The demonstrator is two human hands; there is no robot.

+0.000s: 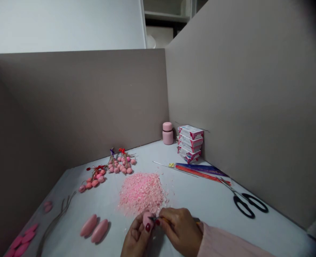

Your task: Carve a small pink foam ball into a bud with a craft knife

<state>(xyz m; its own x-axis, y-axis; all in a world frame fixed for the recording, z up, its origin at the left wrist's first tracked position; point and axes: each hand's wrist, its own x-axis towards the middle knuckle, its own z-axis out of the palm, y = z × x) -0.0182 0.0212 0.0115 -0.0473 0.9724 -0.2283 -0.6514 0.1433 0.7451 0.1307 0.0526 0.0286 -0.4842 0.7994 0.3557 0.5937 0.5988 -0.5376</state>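
Note:
My left hand [137, 236] pinches a small pink oval piece [147, 218] at the bottom centre, fingers closed round it. Pressed against that piece is the tip of a small blade tool [154, 218], gripped by my right hand [179, 230], whose pink sleeve [225, 242] runs off to the lower right. Just beyond both hands lies a heap of pink shavings [142, 193] on the white table [201, 200].
Two pink oval pieces [94, 227] lie left of my hands. Pink bead clusters on stems [112, 168], wire stems [56, 217] and pink petals [22, 241] lie further left. Black scissors [247, 204], coloured sticks [201, 170], stacked boxes [190, 143] and a pink jar [168, 133] sit right and back. Grey partitions enclose the table.

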